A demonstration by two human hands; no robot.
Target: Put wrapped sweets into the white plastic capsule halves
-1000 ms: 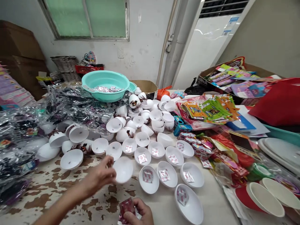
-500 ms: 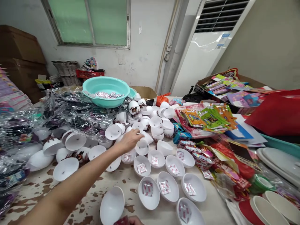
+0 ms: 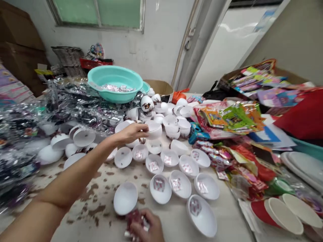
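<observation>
- The left hand (image 3: 136, 131) pinches a white bowl (image 3: 154, 131) by its side, near the pile of white cups (image 3: 171, 121)
- The right hand (image 3: 150, 227) is curled tight around small shiny packets (image 3: 133, 220), low down near the front
- A loose bowl (image 3: 125, 199) sits on the table (image 3: 174, 222), just beside those packets
- Nearby bowls (image 3: 160, 196) have little packs inside

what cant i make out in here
Head view: number of packets in the right hand; partly covered by the hand, blurred.
Head view: whether the left hand holds one white bowl or nested ones; motion blur.
Head view: bottom of the teal basin; behind its front wall.
Head view: top of the tall white unit; cut off by the upper edge.
</observation>
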